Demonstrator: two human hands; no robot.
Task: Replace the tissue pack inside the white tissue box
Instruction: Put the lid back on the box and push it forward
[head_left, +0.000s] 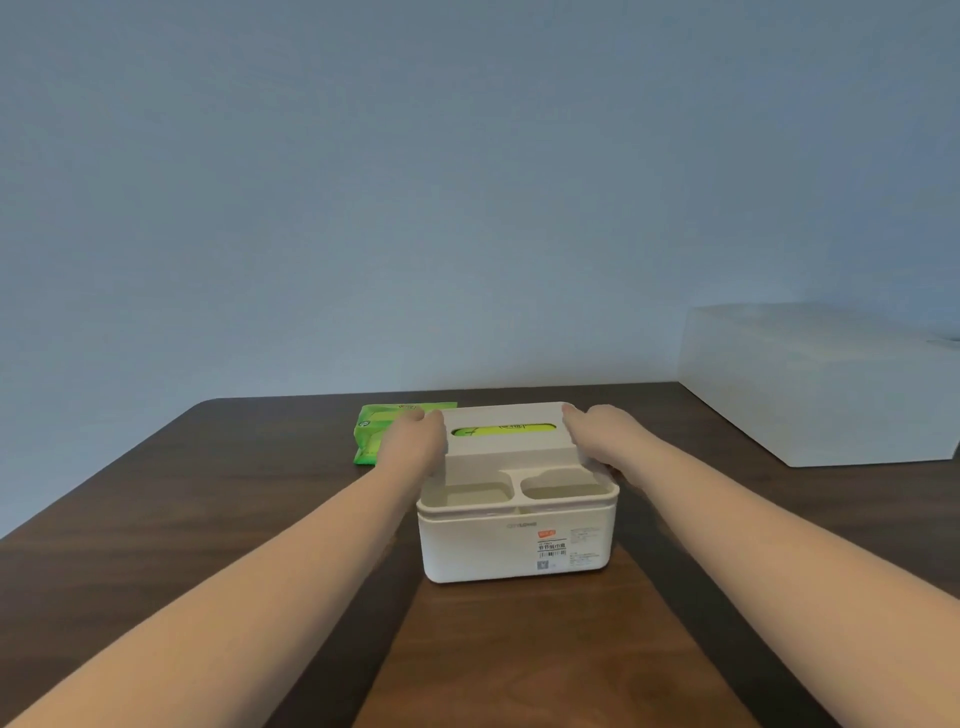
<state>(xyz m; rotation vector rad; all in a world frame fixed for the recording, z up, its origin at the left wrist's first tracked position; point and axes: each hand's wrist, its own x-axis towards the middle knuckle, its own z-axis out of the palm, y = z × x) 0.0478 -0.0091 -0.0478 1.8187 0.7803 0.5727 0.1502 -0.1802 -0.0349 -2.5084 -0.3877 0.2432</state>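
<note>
The white tissue box (519, 545) stands on the dark wooden table in front of me, label facing me. Its white lid (509, 449) has a slot on top and two open compartments at the front. Through the slot I see a green tissue pack (501, 431) inside the box. My left hand (413, 441) grips the lid's left side and my right hand (597, 436) grips its right side. The lid's front edge sits a little above the box body. A second green tissue pack (375, 431) lies on the table behind my left hand, partly hidden by it.
A large white box (821, 384) stands at the table's back right corner. The table (208, 493) ends at a plain blue-grey wall behind. Bare wood lies left of the tissue box and in front of it.
</note>
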